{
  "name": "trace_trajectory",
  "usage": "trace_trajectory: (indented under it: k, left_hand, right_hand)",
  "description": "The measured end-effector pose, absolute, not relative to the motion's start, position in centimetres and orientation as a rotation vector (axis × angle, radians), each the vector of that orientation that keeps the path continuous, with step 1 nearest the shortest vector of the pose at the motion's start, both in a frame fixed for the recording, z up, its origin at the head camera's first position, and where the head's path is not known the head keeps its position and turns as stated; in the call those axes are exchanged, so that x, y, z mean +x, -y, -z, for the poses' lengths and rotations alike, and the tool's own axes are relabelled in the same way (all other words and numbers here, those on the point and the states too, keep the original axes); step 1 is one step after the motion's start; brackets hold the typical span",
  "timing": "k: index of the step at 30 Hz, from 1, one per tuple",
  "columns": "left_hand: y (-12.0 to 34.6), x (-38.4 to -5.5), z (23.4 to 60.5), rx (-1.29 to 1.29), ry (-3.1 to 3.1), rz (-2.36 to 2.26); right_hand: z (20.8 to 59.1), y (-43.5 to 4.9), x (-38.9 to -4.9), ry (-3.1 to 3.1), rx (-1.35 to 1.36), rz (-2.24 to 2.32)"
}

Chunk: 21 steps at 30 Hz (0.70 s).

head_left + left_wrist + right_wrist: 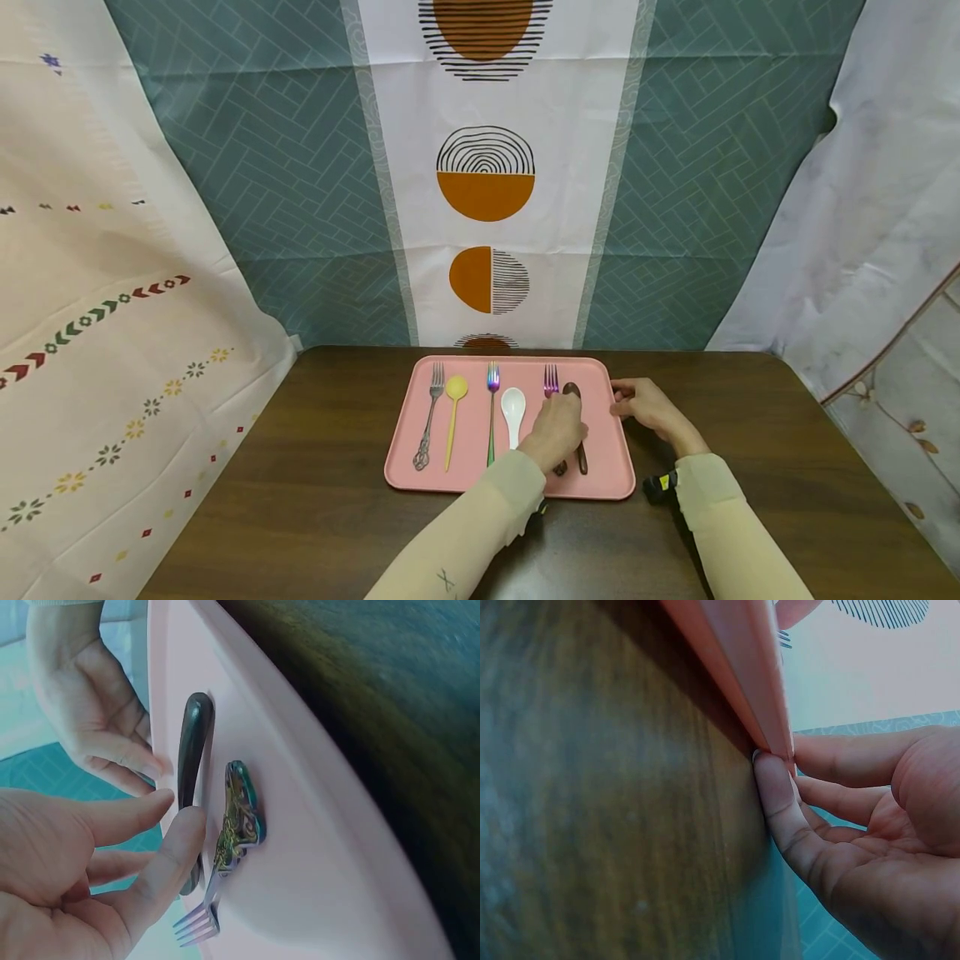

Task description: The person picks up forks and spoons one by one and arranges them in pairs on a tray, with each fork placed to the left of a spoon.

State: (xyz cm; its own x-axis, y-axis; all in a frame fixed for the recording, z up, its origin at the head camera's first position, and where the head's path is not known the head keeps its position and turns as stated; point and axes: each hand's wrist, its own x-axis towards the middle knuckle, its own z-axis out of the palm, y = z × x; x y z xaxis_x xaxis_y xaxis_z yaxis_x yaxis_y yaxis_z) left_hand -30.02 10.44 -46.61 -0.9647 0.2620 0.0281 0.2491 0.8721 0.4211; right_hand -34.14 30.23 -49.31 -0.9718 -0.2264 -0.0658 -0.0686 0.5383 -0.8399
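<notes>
A pink tray (pixel 457 481) holds a row of cutlery. My left hand (pixel 557 429) is over its right part, thumb and index fingertips right at the handle of a dark brown spoon (pixel 196 735), with a gap between them. Beside that spoon lies a purple fork (pixel 241 810) with an ornate iridescent handle, partly hidden by the left hand in the head view. My right hand (pixel 647 407) pinches the tray's right rim; in the right wrist view the thumb (pixel 776 787) presses against its edge, fingers on the other side.
Left of the hands on the tray are a white spoon (pixel 513 408), a rainbow fork (pixel 492 379), a yellow spoon (pixel 456 387) and a silver fork (pixel 437 383). The brown wooden table (pixel 300 467) meets a patterned cloth (pixel 315 167) at the back.
</notes>
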Motion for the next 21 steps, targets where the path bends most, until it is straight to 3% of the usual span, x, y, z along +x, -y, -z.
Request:
trace_trajectory:
  k: [21]
  left_hand:
    - [-9.1, -31.0, 45.8, 0.674, -3.075, -0.589]
  right_hand:
    - [49.3, -30.2, -34.1, -2.581, -0.238, 1.437]
